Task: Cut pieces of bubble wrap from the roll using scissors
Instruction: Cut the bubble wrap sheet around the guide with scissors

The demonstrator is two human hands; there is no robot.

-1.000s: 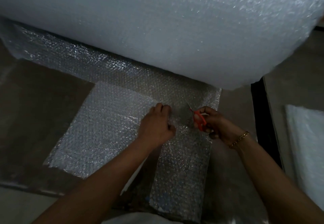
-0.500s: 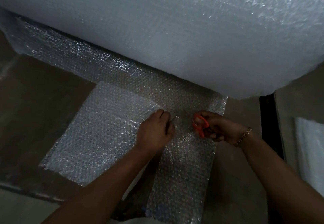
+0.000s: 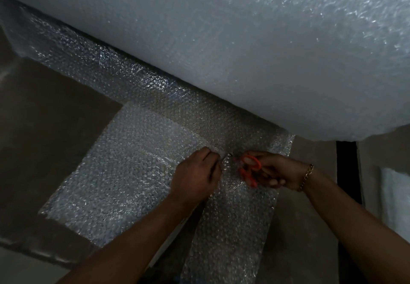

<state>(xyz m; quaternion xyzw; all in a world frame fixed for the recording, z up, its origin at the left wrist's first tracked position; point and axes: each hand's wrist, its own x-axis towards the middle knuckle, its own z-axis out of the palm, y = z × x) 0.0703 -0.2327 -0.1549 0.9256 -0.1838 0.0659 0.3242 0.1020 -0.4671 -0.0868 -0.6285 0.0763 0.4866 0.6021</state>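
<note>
A huge white bubble wrap roll (image 3: 244, 50) fills the top of the view. Its loose sheet (image 3: 124, 84) runs out flat over the floor toward me. My right hand (image 3: 275, 171) grips orange-handled scissors (image 3: 249, 169), blades pointing left into the sheet. My left hand (image 3: 196, 176) pinches the wrap's edge just left of the blade tips. A strip of wrap (image 3: 230, 235) hangs down toward me below both hands. A stack of cut square pieces (image 3: 115, 172) lies to the left, partly under my left hand.
Brown floor (image 3: 44, 128) lies bare to the left of the cut pieces. A black vertical edge (image 3: 346, 168) stands at the right, with something white (image 3: 397, 199) beyond it. A gold bracelet (image 3: 307, 176) is on my right wrist.
The scissors have advanced leftward along the sheet toward my left hand, and their handles have opened. The view has tilted slightly, so the roll covers more of the frame.
</note>
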